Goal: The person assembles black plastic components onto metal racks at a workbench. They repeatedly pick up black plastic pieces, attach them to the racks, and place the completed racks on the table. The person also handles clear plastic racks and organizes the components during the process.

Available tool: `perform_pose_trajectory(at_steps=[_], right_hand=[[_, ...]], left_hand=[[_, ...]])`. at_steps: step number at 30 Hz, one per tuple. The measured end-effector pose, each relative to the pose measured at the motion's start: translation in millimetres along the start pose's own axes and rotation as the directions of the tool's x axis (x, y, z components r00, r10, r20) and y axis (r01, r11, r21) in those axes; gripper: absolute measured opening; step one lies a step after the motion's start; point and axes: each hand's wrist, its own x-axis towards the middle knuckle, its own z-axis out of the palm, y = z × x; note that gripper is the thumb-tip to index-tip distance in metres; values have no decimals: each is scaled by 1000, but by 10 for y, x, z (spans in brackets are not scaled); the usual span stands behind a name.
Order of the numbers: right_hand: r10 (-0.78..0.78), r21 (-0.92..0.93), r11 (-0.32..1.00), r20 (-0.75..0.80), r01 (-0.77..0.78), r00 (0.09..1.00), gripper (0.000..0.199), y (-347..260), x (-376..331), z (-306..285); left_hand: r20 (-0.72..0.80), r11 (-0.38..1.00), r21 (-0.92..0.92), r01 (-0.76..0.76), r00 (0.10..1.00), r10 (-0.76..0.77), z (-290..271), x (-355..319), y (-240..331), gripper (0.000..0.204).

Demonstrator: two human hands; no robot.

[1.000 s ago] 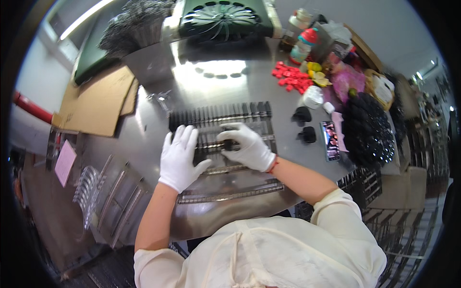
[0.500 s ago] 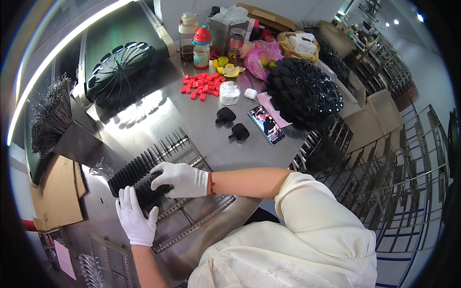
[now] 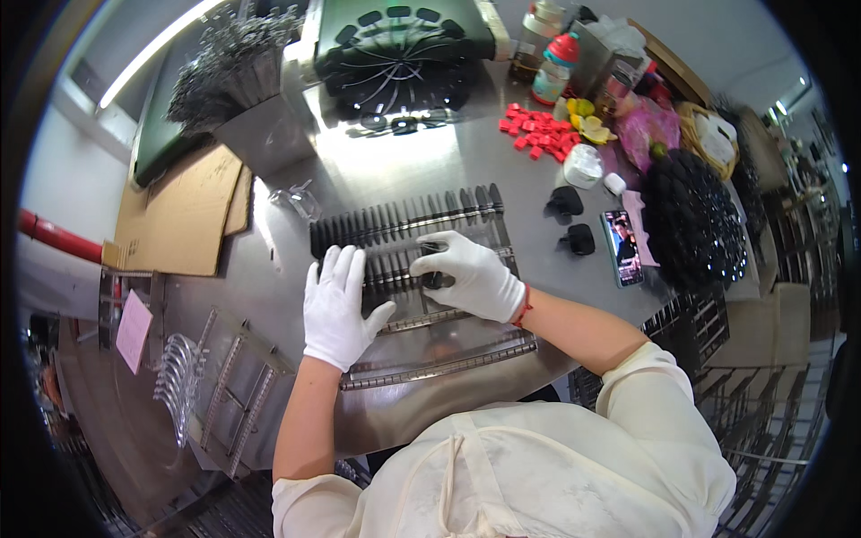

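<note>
A metal slotted rack [image 3: 439, 369] lies on the table, with black flat pieces [image 3: 395, 220] standing upright in its far row. More of them, partly covered by my hands, stand in a nearer row. My left hand [image 3: 339, 305], in a white glove, rests at the left end of that nearer row, its fingers straight and the thumb held apart. My right hand [image 3: 473, 276], gloved as well, pinches a black flat piece [image 3: 433, 262] between thumb and fingers farther right over the same row. The lower part of that piece is hard to make out.
Two black pieces [image 3: 576, 238], a phone [image 3: 621, 248], a white jar [image 3: 583, 167] and red blocks [image 3: 540, 133] lie to the right. A metal bin of wires [image 3: 266, 134] and cardboard [image 3: 179, 206] stand left. A clear plastic item [image 3: 298, 202] sits behind the rack.
The view has turned, so the table appears shifted rightward. My right hand has moved away from my left, along the row to the right. The left hand stays at the rack's left end.
</note>
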Motion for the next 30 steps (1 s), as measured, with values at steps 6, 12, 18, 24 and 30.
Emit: perform_pose_trajectory(at_steps=[6, 12, 18, 24, 30], right_hand=[[-51, -31, 998, 78, 54, 996, 35, -17, 40, -63], [-146, -125, 981, 31, 149, 989, 37, 66, 7, -200], [-42, -73, 996, 82, 48, 996, 38, 212, -117, -366], [-39, -210, 976, 109, 61, 993, 46, 244, -214, -541], [191, 51, 980, -1, -191, 982, 41, 272, -309, -527]], left_hand=[[41, 999, -13, 52, 998, -52, -45, 22, 40, 90], [31, 998, -48, 31, 999, -30, -41, 34, 8, 91], [-6, 1000, -17, -12, 1000, 12, 30, -1, -26, 93], [32, 1000, -5, 0, 999, 0, -161, 47, 73, 92], [175, 978, -103, -180, 965, 195, -287, 411, 586, 84]])
